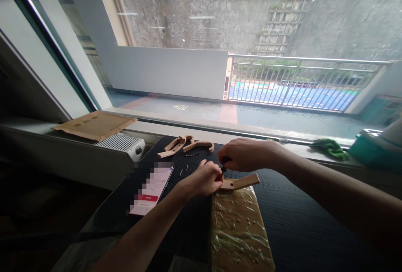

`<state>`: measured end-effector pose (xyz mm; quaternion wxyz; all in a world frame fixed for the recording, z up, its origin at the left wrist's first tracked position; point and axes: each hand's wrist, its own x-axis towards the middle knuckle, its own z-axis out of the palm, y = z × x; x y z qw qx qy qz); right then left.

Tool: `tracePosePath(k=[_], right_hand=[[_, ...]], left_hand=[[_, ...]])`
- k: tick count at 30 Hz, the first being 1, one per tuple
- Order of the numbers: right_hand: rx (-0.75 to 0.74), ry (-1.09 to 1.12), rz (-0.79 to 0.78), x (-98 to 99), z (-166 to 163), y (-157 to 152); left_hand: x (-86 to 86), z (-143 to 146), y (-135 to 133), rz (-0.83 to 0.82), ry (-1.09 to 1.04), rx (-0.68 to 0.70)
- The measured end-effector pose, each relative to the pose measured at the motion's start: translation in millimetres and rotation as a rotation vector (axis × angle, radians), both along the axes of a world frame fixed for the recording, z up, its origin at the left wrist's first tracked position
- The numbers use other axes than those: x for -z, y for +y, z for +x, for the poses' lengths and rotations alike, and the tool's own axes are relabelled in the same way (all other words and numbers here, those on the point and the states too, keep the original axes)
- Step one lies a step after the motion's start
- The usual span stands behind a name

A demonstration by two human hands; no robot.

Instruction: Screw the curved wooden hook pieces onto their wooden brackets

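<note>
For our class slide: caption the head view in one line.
At a black table, the left hand holds a wooden piece while the right hand grips a small dark tool.

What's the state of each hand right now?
Left hand: closed, grip on the end of the wooden piece.
Right hand: closed on a small dark tool; its kind cannot be told.

Wide window (176,24) is set behind a dark table (298,221); grey daylight is let in. Outside, a metal railing (298,83) and stained concrete wall (204,20) are seen. Cardboard envelope (94,124) and green cloth (329,147) are laid on the sill (188,128).
</note>
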<state>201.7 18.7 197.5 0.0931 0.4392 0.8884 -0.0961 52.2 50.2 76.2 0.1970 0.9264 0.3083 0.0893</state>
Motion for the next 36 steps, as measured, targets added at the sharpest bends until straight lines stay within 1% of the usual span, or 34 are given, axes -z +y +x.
tracePosePath(k=[4,8,13,17,23,31,36], right_hand=[[0.017,-0.059,0.01,1.2,-5.5,-1.8],[0.039,-0.069,0.015,3.5,-6.9,-2.8],[0.044,-0.056,0.019,3.5,-5.2,-3.9],[0.042,-0.078,0.026,3.1,-5.9,-7.0],[0.028,-0.088,0.031,4.8,-8.3,-9.5],[-0.016,-0.06,-0.021,-2.4,-7.6,-7.3],[-0.009,-0.033,-0.022,4.2,-7.7,-3.1]], left_hand=[[-0.6,0.9,-1.1,-0.01,-0.006,0.0],[-1.9,0.3,-2.1,-0.011,0.014,0.004],[0.0,-3.6,-0.7,0.069,0.027,0.034],[2.4,-3.7,-1.1,0.115,0.041,0.026],[1.5,-0.1,-5.5,0.125,0.063,-0.056],[3.3,-0.3,-3.8,0.131,0.029,-0.025],[0.3,0.2,-4.5,0.115,0.055,-0.023]])
